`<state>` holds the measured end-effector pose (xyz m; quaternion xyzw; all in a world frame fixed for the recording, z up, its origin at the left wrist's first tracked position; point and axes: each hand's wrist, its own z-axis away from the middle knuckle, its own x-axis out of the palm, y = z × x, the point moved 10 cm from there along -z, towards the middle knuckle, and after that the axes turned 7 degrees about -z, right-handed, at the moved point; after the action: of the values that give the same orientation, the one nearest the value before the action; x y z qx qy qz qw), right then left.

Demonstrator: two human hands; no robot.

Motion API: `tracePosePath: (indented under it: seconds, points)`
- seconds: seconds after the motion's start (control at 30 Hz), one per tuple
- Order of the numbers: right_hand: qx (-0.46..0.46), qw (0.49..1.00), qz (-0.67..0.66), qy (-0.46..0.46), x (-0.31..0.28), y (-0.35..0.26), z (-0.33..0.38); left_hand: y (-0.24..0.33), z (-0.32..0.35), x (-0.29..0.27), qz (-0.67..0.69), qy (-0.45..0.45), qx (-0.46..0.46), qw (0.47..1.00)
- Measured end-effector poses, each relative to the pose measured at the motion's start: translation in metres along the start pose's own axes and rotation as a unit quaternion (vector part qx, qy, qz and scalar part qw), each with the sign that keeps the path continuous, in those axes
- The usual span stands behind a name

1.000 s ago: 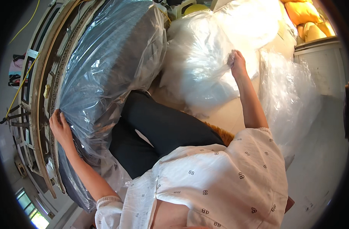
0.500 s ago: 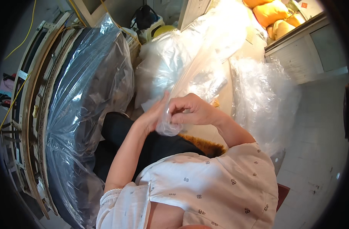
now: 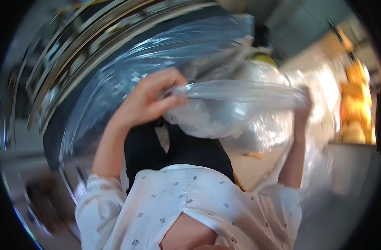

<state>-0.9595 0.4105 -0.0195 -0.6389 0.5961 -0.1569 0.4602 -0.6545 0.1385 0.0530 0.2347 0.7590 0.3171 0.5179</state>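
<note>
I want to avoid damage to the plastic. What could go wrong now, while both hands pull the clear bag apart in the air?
1. The thin clear plastic bag is stretched tight between the left hand and the right hand; it may tear at the pinched edge.
2. Only the fingers grip the slippery film, so it may slip out.
3. The raised bag hides the big wrapped bundle behind it, so it could snag there.

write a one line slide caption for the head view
Left hand and right hand stretch a clear plastic bag taut between them.

Both hands raised and spread apart, left hand (image 3: 151,100) and right hand (image 3: 303,106) each clenched, forearms upright.
</note>
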Motion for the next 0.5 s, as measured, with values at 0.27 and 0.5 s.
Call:
tracePosePath:
  seconds: [0.27,0.5]
  points:
    - [0.45,0.467,-0.429,-0.63,0.237,-0.244,0.233,-0.019,0.219,-0.238,-0.016,0.61,0.169,0.774]
    - [-0.015,0.479,-0.519,-0.707,0.311,-0.417,0.249,-0.063,0.409,-0.196,-0.351,0.607,-0.23,0.675]
